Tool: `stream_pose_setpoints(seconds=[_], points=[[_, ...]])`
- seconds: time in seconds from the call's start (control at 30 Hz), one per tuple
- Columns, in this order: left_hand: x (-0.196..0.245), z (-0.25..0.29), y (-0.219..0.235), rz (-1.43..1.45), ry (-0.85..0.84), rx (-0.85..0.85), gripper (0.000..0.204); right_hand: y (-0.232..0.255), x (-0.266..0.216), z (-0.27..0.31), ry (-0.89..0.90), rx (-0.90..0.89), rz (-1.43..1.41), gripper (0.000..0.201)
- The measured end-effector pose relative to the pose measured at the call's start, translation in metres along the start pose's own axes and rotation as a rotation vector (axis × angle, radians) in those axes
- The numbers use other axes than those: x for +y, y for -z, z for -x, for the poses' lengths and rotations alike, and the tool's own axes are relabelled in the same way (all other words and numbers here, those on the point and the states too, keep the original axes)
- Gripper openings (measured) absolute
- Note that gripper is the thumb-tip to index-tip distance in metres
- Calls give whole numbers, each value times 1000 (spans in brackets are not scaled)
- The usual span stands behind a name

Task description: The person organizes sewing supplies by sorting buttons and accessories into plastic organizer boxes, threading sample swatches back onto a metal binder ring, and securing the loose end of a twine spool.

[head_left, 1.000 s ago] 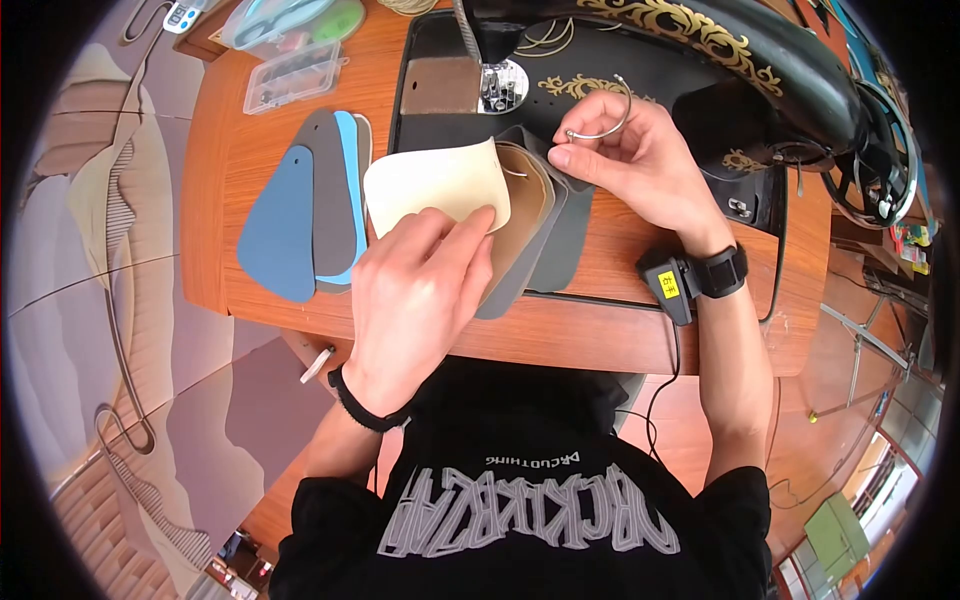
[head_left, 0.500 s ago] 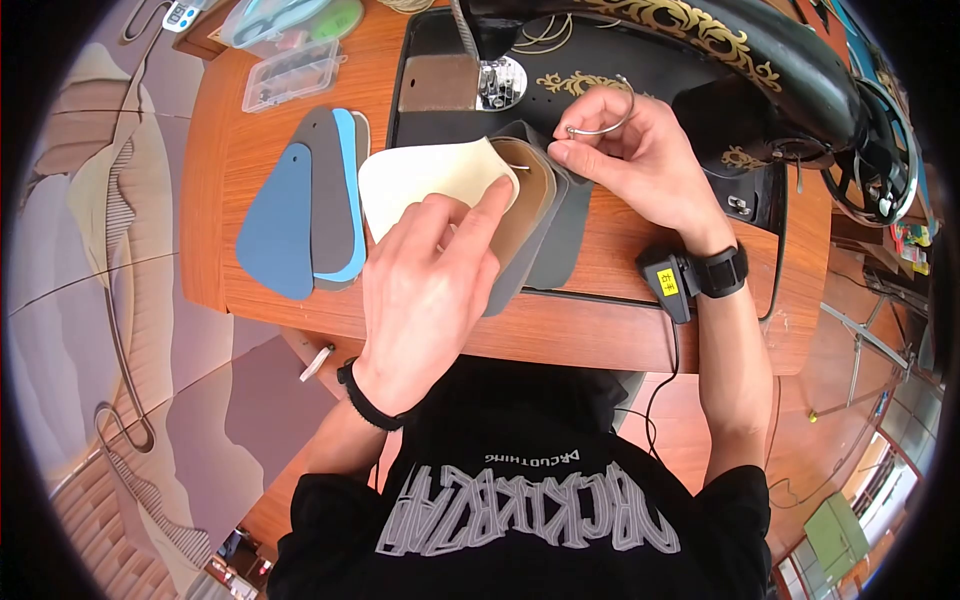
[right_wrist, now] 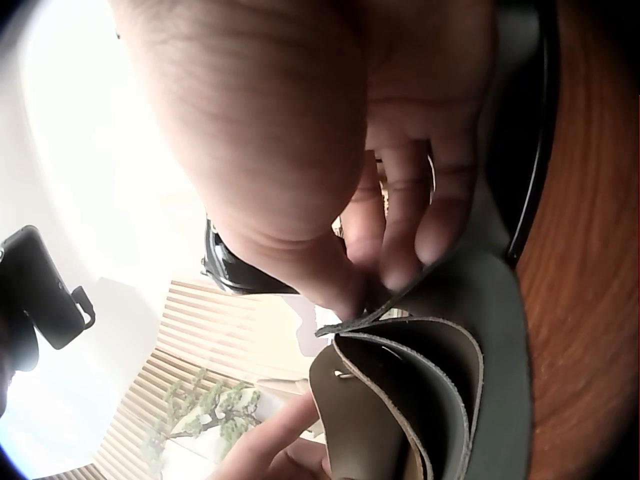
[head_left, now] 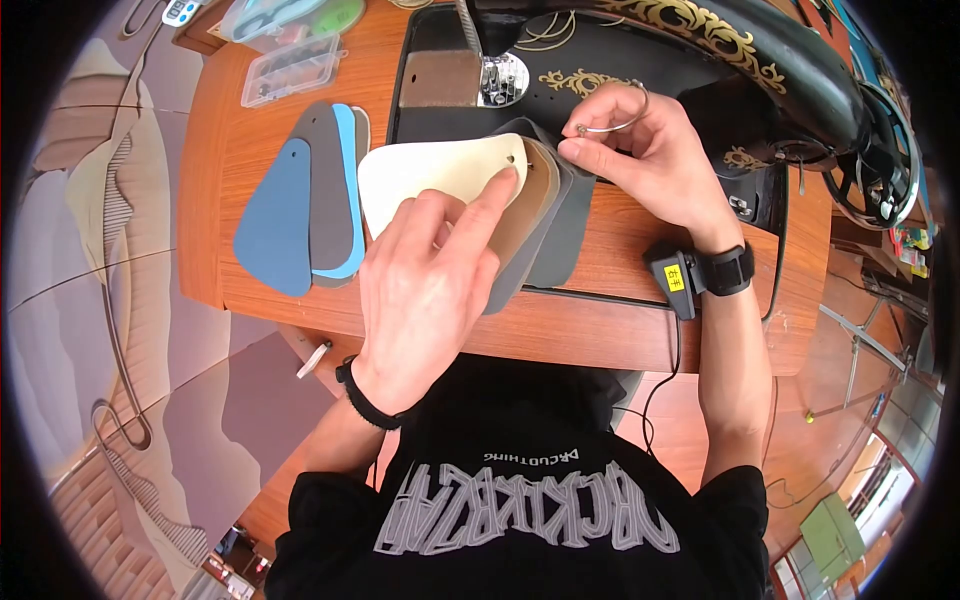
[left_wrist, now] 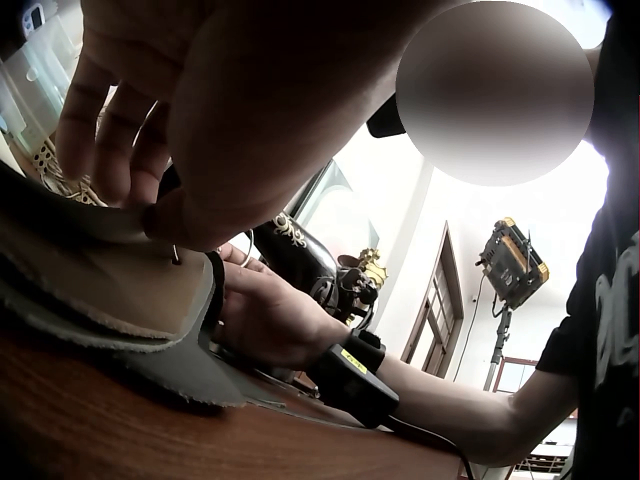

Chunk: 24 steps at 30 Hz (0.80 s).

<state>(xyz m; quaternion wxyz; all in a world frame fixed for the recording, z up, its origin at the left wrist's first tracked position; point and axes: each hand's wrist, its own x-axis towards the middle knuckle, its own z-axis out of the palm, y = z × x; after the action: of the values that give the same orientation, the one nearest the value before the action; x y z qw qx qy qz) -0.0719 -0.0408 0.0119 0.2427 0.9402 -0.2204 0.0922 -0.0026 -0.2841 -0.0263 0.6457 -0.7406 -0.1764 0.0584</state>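
Observation:
My left hand (head_left: pixel 425 280) holds a cream leather swatch (head_left: pixel 420 170), its index fingertip just below the punched hole in the corner. Beneath that piece fan a tan swatch (head_left: pixel 538 185) and several grey swatches (head_left: pixel 575 215). At their upper corner my right hand (head_left: pixel 660 165) pinches an opened metal ring (head_left: pixel 622 127) together with the swatch edges. From the right wrist view, the right thumb and fingers close on a dark grey swatch (right_wrist: pixel 495 310), and brown swatches (right_wrist: pixel 370 420) curl below it. A bit of ring wire (left_wrist: pixel 177 255) stands out of the tan piece in the left wrist view.
A black sewing machine (head_left: pixel 700 45) with gold ornament stands behind the hands. Blue (head_left: pixel 275 215) and grey swatches (head_left: pixel 335 190) lie overlapped on the wooden table (head_left: pixel 215 240) at left. A clear plastic case (head_left: pixel 292 70) sits behind them.
The cream swatch has been raised and shifted right over the tan one, and its punched hole now shows. My left index finger has straightened towards that corner. The right hand keeps its pinch.

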Motion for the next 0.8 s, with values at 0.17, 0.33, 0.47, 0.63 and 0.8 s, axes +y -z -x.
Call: stream_pose_setpoints(seconds=[0.17,0.33,0.47,0.63,0.8], points=[[-3,2,-3,32,-27,1,50,-1,-4,-1,-34,-22,-49,13],[-3,7,-7,178,24,-69,44,-3,-8,-1,-96,-63,-142,13],[-4,10,-7,285,5,-66,39,-3,-3,-1,-102,-67,-183,13],[-31,11,24,144,179,43,41,-2,-4,-1,-129,-69,-197,13],[-96,18,54,-363,434,106,40,-3,-5,-1,-141,-73,-189,13]])
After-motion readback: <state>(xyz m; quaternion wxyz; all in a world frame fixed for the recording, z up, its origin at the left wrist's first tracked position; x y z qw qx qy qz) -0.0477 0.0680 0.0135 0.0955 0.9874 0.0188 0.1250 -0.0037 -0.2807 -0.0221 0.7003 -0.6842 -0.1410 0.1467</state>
